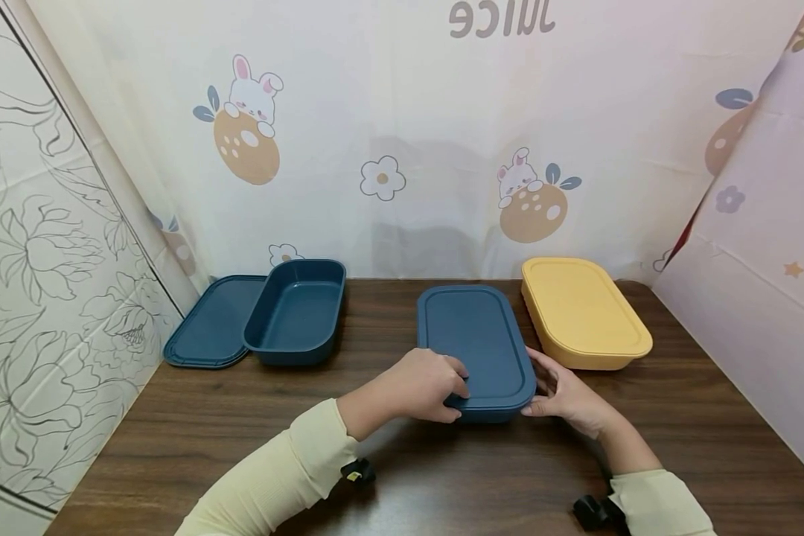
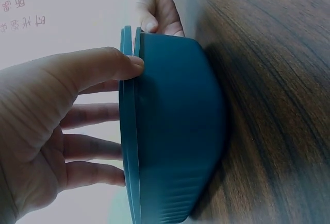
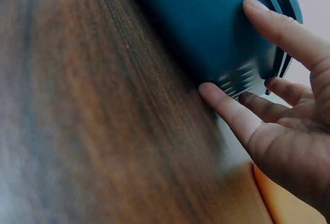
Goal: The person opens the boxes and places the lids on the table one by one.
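In front of me on the table stands a blue food container [image 1: 485, 416], its matching flat lid [image 1: 472, 327] lying on top. My left hand [image 1: 423, 385] is at the near left part, thumb against the front edge and fingers over the lid's top, pinching the rim. A narrow slit shows between lid and container wall [image 2: 175, 110] towards the right corner in the left wrist view. At that corner my right hand [image 1: 569, 398] spreads its fairly straight fingers along the side, fingertips low by the table, with the thumb [image 3: 273, 20] on the front wall.
An uncovered blue container [image 1: 295, 313] stands at the left, partly overlapping another blue lid [image 1: 208, 327]. A yellow lidded container [image 1: 586, 305] is close beyond my right hand. Patterned cloth [image 1: 382, 112] hangs behind the wooden table [image 1: 241, 424].
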`<state>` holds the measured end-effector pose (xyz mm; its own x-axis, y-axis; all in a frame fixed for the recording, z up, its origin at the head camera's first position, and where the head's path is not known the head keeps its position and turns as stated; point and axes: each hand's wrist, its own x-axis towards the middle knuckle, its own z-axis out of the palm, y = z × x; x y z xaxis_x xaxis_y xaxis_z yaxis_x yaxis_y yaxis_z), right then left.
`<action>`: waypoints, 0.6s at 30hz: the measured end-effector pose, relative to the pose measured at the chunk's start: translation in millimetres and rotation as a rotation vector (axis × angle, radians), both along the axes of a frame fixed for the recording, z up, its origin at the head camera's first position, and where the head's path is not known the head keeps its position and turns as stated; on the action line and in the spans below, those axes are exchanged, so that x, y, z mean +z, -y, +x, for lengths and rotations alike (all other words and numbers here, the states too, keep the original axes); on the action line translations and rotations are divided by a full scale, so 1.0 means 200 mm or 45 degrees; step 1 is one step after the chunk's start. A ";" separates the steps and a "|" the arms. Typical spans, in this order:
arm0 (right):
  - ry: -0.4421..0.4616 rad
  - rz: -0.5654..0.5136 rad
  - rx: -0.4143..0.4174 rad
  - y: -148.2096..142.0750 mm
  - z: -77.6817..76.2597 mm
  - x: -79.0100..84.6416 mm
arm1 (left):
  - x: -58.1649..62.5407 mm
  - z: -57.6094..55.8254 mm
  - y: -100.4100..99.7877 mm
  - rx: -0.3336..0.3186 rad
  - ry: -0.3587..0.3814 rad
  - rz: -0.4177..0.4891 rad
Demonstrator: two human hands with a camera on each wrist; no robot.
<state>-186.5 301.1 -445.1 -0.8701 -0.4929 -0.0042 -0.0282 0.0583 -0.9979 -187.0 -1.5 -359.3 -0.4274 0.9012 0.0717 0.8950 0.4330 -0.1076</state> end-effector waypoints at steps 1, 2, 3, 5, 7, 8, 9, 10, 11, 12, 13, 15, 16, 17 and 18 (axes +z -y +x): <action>-0.001 -0.003 0.003 0.00 0.00 0.00 | 0.00 0.00 0.00 0.000 0.007 0.003; -0.003 -0.005 0.006 0.00 0.00 0.00 | 0.00 0.00 0.00 0.000 0.014 0.007; -0.005 -0.008 0.009 0.00 0.00 0.00 | 0.00 0.00 0.01 0.000 0.020 0.011; -0.016 -0.012 0.017 0.00 0.00 0.00 | 0.00 0.00 0.01 0.002 0.034 0.023; -0.015 -0.011 0.015 0.00 0.00 0.00 | 0.00 -0.01 0.01 0.005 0.049 0.040; -0.014 -0.011 0.013 0.01 0.00 0.00 | 0.01 -0.01 0.02 0.006 0.056 0.052; -0.010 -0.009 0.010 0.01 0.00 0.01 | 0.01 -0.01 0.02 0.006 0.063 0.065; -0.006 -0.008 0.007 0.01 0.00 0.01 | 0.01 -0.01 0.02 0.007 0.072 0.079; 0.002 -0.006 0.002 0.01 0.00 0.01 | 0.01 -0.01 0.03 0.005 0.079 0.095; 0.009 -0.004 -0.003 0.01 0.00 0.01 | 0.02 -0.01 0.03 0.004 0.087 0.111; 0.010 -0.002 -0.004 0.02 0.01 0.01 | 0.02 -0.01 0.04 -0.002 0.093 0.128; 0.009 0.006 -0.008 0.02 0.01 0.01 | 0.03 -0.01 0.04 -0.012 0.103 0.160; 0.007 0.008 -0.009 0.02 0.01 0.01 | 0.03 -0.01 0.05 -0.021 0.106 0.175; 0.005 0.012 -0.010 0.02 0.01 0.01 | 0.03 -0.01 0.05 -0.031 0.107 0.191; 0.003 0.017 -0.013 0.02 0.01 0.01 | 0.03 -0.01 0.05 -0.039 0.108 0.207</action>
<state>-184.7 297.6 -442.3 -0.8749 -0.4840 -0.0131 -0.0249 0.0720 -0.9971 -189.5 -11.6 -354.0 -0.4105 0.8934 0.1827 0.9110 0.4108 0.0380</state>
